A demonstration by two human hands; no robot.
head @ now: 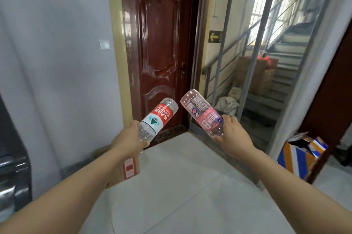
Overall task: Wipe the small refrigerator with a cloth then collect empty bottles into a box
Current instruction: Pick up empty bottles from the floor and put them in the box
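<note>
Forearms reach ahead. Left hand [131, 135] wraps the clear red-label bottle [157, 118]; right hand [231, 132] wraps the pink bottle [202, 113], both tilted, bases forward. Risk: thin empties could slip or miss the cardboard box [129, 167] on the floor below. Box mouth hidden by the left arm; refrigerator and caps not discernible.

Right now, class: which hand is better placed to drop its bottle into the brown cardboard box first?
Left. The left hand holds the red-labelled bottle right above the brown cardboard box; the right hand, with the pink bottle, is farther away.
</note>
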